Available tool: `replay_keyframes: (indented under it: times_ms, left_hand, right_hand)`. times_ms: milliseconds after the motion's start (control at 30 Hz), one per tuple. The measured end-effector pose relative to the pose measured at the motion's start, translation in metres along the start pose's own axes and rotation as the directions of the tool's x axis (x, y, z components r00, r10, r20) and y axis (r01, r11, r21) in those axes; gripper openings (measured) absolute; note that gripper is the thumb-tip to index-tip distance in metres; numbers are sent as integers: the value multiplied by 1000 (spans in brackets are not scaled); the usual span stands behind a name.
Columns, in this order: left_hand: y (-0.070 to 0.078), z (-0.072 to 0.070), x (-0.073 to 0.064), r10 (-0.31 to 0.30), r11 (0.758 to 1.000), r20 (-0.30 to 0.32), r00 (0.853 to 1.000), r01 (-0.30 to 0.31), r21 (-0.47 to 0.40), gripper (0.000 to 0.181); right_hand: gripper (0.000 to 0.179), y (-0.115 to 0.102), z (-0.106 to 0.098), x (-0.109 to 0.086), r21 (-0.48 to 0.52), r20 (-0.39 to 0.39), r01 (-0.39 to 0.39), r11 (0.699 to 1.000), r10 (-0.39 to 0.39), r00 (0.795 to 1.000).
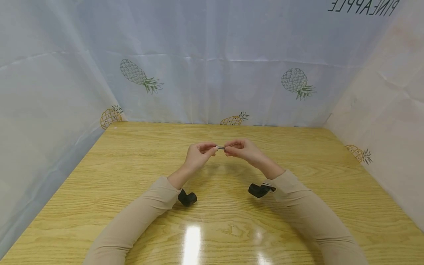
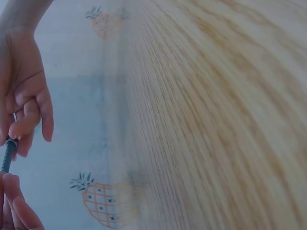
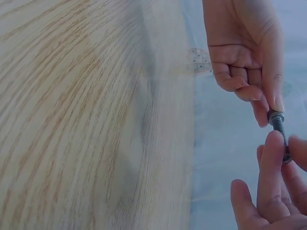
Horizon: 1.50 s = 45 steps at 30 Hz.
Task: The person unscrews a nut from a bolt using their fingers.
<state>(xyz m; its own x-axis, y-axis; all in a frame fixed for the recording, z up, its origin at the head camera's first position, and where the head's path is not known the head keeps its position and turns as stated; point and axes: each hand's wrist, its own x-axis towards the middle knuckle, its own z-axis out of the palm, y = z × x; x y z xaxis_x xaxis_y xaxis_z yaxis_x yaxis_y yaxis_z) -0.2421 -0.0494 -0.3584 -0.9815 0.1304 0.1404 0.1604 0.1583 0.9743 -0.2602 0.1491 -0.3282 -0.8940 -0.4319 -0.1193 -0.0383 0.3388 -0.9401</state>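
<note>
A slim metal bolt (image 1: 221,148) is held level in the air over the table, between my two hands. My left hand (image 1: 197,156) pinches one end with thumb and fingertips, and my right hand (image 1: 246,151) pinches the other. The right wrist view shows the threaded shaft (image 3: 279,129) bare between the fingers, with a round collar near the left hand's fingertips and a ring-like part among the right hand's fingers. Seen from the left wrist, the bolt (image 2: 8,155) lies at the picture's left edge. The fingers partly hide both ends.
Both hands are above a wood-grain table (image 1: 149,147). A pale curtain (image 1: 205,88) printed with pineapples hangs behind it and along both sides. Black devices sit under the left cuff (image 1: 187,198) and the right cuff (image 1: 259,190). Light glares off the table's near part.
</note>
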Motion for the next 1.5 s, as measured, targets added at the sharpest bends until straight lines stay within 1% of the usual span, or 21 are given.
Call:
replay_keyframes:
  times_ms: [133,233,333,433,500,667,733,1033,1500]
  left_hand:
    - [-1,0,1,-9,1000,-2,1000,9,-2,26]
    - [-1,0,1,-15,1000,-3,1000,15,-4,26]
    - [0,0,1,-18,1000,-1,1000,18,-7,27]
    - [0,0,2,-16,1000,0,1000,16,-9,27]
    - [0,0,2,-12,1000,2,1000,12,-9,27]
    - [0,0,1,-15,1000,4,1000,15,-1,26]
    - [1,0,1,-20,1000,3,1000,20,2,26]
    - [0,1,1,-12,1000,-1,1000,12,1,27]
    - [2,2,0,-31,999,-4,1000,31,-30,27]
  right_hand:
    - [35,-1,1,-1,-35,-10,10,999,-11,1000]
    - [39,-1,1,-2,-21,1,7,1000,-7,1000]
    - [42,-1,0,-2,6,28,6,1000,-6,1000]
    - [40,-2,0,-2,27,39,-4,1000,2,999]
    - [37,-2,0,-2,25,27,-14,1000,14,1000]
    - [33,-1,1,-2,-50,-18,-8,999,7,1000]
    - [32,-1,1,-1,-63,-31,-5,998,3,1000]
    - [31,-3,2,-2,-49,-63,-10,999,7,998]
    - [29,-2,2,-3,-33,-68,19,999,-21,997]
